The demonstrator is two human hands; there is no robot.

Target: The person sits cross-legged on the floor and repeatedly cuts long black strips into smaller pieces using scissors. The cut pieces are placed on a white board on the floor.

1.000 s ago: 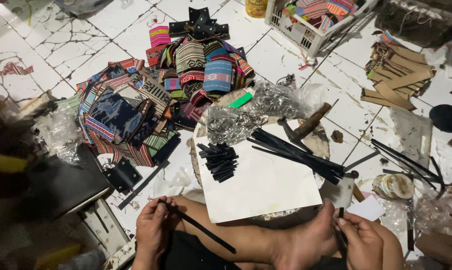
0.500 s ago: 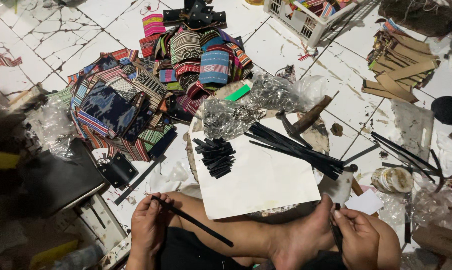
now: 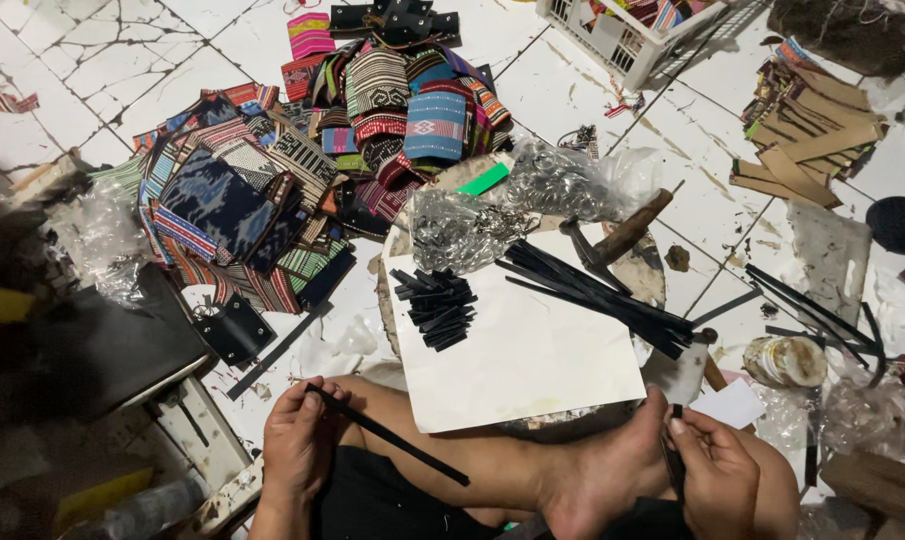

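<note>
My left hand [image 3: 298,445] was closed around one end of a long black strip [image 3: 388,434], fingers pinched on its upper tip, and the strip slanted away from that hand down across my bare leg toward the right. My right hand [image 3: 718,478] was curled around a shorter dark piece [image 3: 675,455], thumb and fingers closed on it just beside my foot [image 3: 613,470]; I could not tell what kind of piece it was.

Just above and between my hands lay a white sheet [image 3: 523,360]. On its corner nearer my left hand sat a small heap of short black strips [image 3: 435,308]; nearer my right hand a bundle of long black strips [image 3: 603,290] ran across its edge. Beyond the sheet were two clear bags of metal rings [image 3: 513,210] and a wooden-handled hammer [image 3: 618,235].

Well beyond my left hand spread a pile of woven striped pouches [image 3: 303,180] on the cracked white tiled floor [image 3: 83,60]. Right of my right hand stood a roll of tape [image 3: 785,360], and far beyond it a stack of brown card pieces [image 3: 808,140] and a white basket [image 3: 623,35].
</note>
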